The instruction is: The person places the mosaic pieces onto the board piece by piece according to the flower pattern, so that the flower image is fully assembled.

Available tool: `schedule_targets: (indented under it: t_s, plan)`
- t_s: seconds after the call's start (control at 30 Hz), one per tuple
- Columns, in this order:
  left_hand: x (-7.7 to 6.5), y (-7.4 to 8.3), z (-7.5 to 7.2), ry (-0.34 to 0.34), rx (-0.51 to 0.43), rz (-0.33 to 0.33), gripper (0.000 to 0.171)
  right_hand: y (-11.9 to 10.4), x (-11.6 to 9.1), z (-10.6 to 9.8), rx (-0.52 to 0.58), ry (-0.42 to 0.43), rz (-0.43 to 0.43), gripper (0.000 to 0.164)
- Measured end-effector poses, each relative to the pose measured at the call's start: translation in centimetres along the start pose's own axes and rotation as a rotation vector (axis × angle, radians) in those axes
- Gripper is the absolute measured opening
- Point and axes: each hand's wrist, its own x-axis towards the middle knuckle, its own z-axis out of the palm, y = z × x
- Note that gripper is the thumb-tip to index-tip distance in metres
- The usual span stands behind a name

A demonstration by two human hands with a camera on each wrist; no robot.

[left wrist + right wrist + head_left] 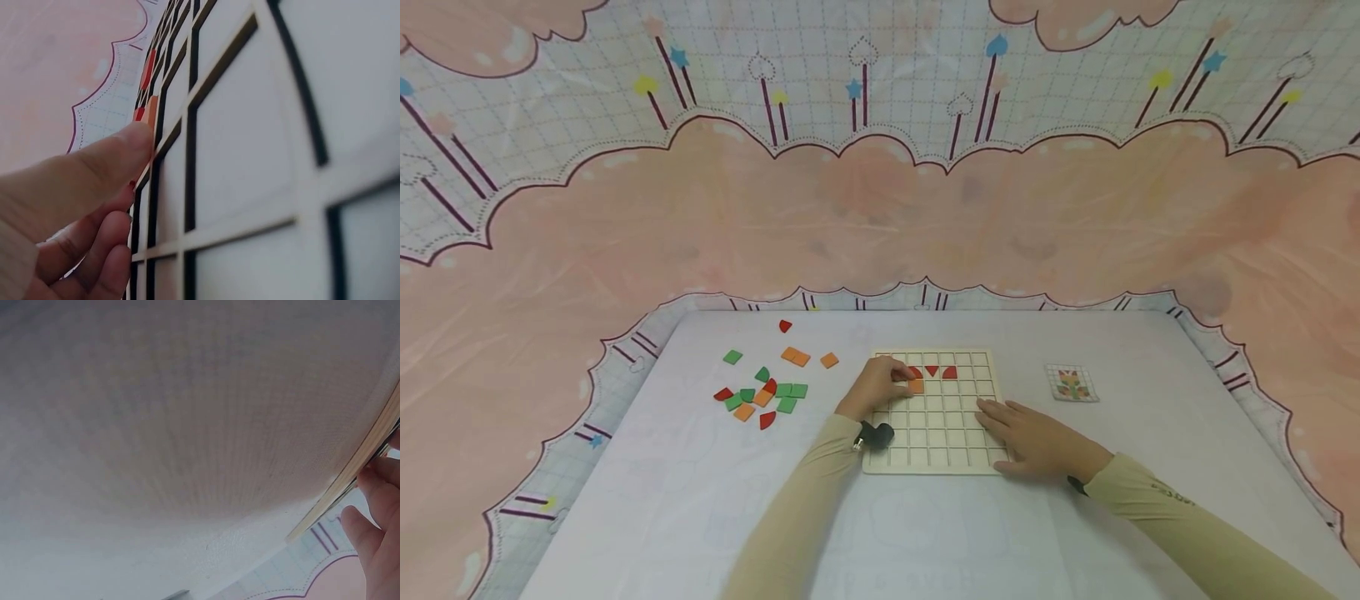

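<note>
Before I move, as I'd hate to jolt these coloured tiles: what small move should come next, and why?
Perhaps press the orange square tile flat into its cell: your left hand touches it just below a red quarter-circle tile, while your right hand rests at the right edge of the pale wooden gridded board, which may steady it.

it seems a draped booth, with patterned pink cloth (880, 221) walling in a white table (940, 521).

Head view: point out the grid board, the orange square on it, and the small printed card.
Grid board (938, 420): head view, on a bare cell near its middle.
Orange square (917, 387): head view, on its exposed top face.
Small printed card (1072, 385): head view, on its printed figure.
</note>
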Motion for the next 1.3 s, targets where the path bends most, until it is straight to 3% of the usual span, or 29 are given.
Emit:
schedule_targets:
  t_s: [0.2,0.5,0.6,0.9,1.07,1.3]
  plan:
    - [-0.1,-0.7,-0.4,-0.015,-0.057,-0.016,0.024,0.0,0.1,0.1,-0.014,0.005,0.001,0.074]
    - [-0.8,-2.3,-3.1,-0.026,-0.127,0.06,0.032,-0.1,0.1,0.3,0.003,0.005,0.008,0.073]
    - [-1.3,-2.8,-4.7,0.007,-0.141,0.033,0.034,-0.1,0.0,0.3,0.0,0.008,0.007,0.073]
    - [-2.2,-5.3,-8.9,0.136,-0.173,-0.13,0.044,-0.1,0.0,0.2,0.0,0.005,0.01,0.073]
    - [-2.5,-6.3,-9.6,0.176,-0.152,-0.183,0.046,0.0,0.0,0.3,-0.015,0.006,0.009,0.074]
    - [-2.5,-7.2,-9.5,0.193,-0.061,-0.214,0.04,0.0,0.1,0.3,-0.017,0.011,0.009,0.073]
